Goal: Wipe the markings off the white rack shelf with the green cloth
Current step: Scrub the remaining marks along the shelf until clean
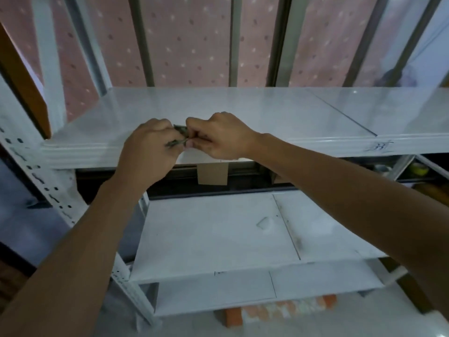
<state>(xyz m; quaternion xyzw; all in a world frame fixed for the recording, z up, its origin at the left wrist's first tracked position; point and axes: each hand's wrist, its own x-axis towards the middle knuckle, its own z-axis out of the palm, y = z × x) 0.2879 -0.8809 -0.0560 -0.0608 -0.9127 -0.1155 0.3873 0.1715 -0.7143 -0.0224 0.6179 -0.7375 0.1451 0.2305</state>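
The white rack's top shelf (255, 113) runs across the middle of the view. Both hands meet over its front edge. My left hand (150, 147) and my right hand (218, 137) together pinch a small bunched green cloth (181, 128), mostly hidden between the fingers. A dark scribbled marking (380, 146) sits on the shelf's front lip, well to the right of the hands.
A lower white shelf (218, 234) with smudges lies below, and another under it. A perforated white upright (36, 176) stands at the left. A pink dotted curtain (189, 45) hangs behind window bars. A brown card tag (212, 175) hangs under the top shelf.
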